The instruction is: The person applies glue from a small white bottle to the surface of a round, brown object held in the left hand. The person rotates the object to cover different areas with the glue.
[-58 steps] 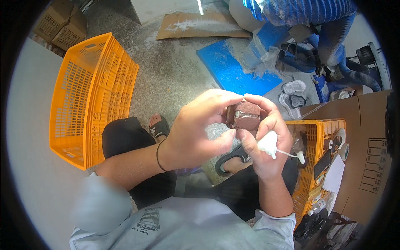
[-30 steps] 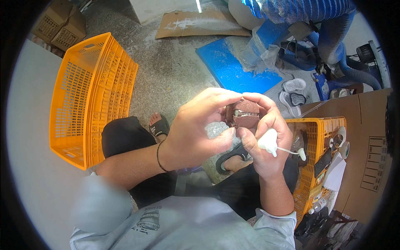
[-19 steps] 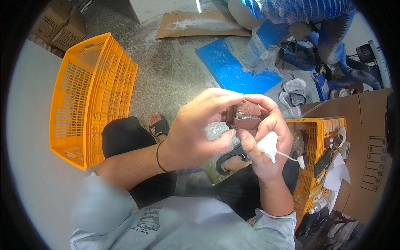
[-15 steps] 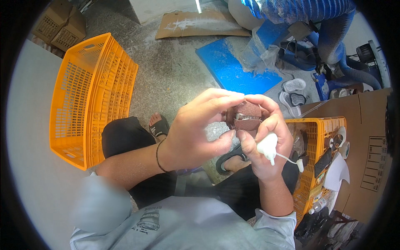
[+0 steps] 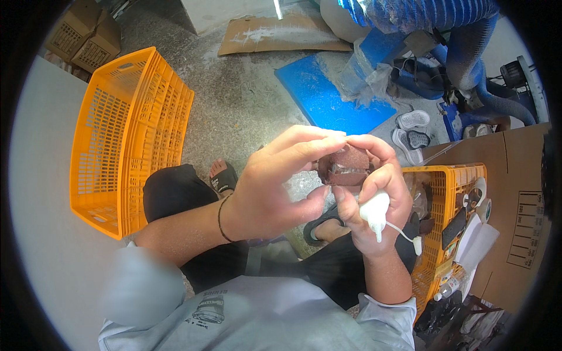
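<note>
A reddish-brown, rough-surfaced piece (image 5: 350, 158) is held up between both hands, in front of my body. A pale, shiny seam runs across its face. My left hand (image 5: 263, 178) closes on its left and upper side, the fingertips at the top and the thumb below. My right hand (image 5: 389, 175) wraps its right side and also keeps a small white squeeze bottle (image 5: 374, 209) tucked in the palm. The bottle's nozzle points down, and its cap (image 5: 417, 245) dangles from a thin strap. Clear crumpled plastic (image 5: 301, 186) shows below the left hand.
Yellow plastic crates (image 5: 158, 117) stand to the left. Another yellow crate (image 5: 445, 175), with papers and tape on top, is close to my right arm, beside a large cardboard box (image 5: 515, 169). Ahead lie a blue board (image 5: 316, 93), shoes (image 5: 410, 137) and ribbed blue hoses (image 5: 433, 14).
The white bottle has tipped slightly in my right hand, its nozzle and cap shifting down and left. The brown piece has turned a little. A paper on the right crate has moved.
</note>
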Motion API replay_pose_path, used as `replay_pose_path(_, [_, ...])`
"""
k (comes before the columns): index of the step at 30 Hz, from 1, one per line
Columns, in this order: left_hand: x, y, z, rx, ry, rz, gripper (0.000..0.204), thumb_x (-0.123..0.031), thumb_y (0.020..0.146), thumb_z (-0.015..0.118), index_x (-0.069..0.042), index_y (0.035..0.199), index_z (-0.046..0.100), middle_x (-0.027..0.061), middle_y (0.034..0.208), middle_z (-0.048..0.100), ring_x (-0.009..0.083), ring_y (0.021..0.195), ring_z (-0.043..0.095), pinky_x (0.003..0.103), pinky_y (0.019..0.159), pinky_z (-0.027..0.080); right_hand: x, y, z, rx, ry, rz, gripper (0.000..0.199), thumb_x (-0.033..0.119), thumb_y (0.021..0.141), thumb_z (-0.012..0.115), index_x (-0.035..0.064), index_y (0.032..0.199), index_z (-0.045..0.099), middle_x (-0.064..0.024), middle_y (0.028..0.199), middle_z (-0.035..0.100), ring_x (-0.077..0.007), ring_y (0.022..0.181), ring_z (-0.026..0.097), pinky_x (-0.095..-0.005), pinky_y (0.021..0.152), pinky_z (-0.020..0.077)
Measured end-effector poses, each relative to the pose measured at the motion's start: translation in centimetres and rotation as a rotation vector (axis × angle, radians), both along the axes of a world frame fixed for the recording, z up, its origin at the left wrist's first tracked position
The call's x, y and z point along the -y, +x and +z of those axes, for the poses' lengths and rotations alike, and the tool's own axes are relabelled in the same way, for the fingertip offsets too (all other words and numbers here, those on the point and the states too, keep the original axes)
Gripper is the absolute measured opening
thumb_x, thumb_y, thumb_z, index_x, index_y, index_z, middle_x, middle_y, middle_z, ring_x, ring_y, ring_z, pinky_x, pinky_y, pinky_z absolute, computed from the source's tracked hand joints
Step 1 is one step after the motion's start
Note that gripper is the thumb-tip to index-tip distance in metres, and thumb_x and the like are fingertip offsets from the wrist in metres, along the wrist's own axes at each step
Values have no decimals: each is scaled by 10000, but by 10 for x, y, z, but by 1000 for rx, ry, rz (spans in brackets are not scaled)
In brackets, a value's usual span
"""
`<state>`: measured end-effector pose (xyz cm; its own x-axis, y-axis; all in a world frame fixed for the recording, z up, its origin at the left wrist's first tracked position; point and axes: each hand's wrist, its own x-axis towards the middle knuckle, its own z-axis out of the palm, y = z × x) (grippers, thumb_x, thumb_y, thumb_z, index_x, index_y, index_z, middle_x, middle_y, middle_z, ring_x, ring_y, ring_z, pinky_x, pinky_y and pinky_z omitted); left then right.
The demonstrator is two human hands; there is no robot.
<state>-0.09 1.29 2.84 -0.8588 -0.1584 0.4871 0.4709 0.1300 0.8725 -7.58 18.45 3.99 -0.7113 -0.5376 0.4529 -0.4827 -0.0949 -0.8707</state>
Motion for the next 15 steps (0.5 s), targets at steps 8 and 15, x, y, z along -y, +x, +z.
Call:
replay_pose_path(8, [5, -3, 0, 1, -24, -41, 635, 112, 759, 684, -10, 1371, 567, 162, 1293, 595, 248, 1143, 653, 358, 947, 578, -1, -5, -3, -68, 27, 56, 314, 60, 836, 775, 114, 775, 472, -230, 1373, 548, -247, 1199, 604, -386, 1027, 494])
replay_pose_path(15, [8, -4, -2, 157, 333, -267, 605, 83, 860, 656, 39, 1436, 480, 158, 1389, 519, 258, 1255, 594, 391, 1051, 517, 1, -6, -1, 160, -87, 66, 360, 32, 791, 839, 96, 764, 486, -248, 1387, 572, -279, 1190, 644, -389, 978, 518])
